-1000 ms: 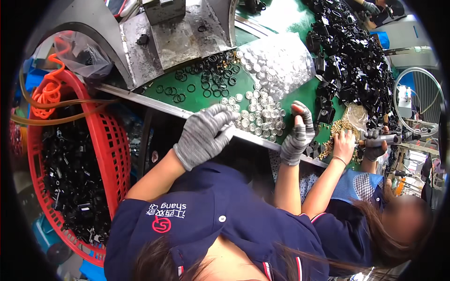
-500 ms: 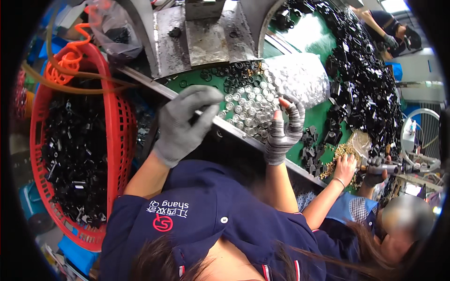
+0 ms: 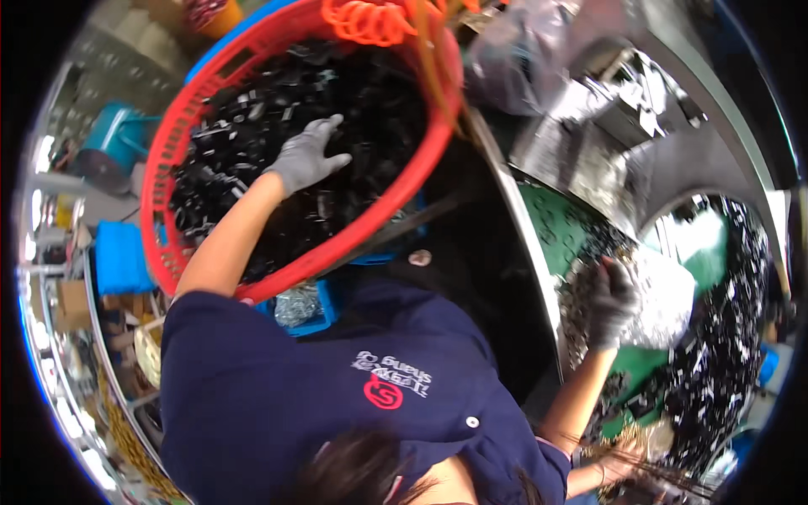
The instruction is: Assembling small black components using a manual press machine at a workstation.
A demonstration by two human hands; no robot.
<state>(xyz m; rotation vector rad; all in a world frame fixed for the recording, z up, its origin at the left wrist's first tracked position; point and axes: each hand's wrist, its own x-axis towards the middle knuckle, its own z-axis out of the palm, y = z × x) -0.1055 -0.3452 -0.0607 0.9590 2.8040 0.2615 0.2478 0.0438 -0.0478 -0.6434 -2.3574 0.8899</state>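
While the left hand (image 3: 309,160) is over the black parts (image 3: 223,192) in the red basket (image 3: 396,199), upper left of the frame, its thumb stands wide of the fingers; whether it touches any part cannot be told. Right of centre, the right hand (image 3: 613,307) is curled narrow above the green table (image 3: 644,366), and blur hides whether it holds anything. Clear discs (image 3: 575,296) lie just left of it, a bag (image 3: 669,295) just right. An orange coil (image 3: 370,23) hangs at the frame's top edge.
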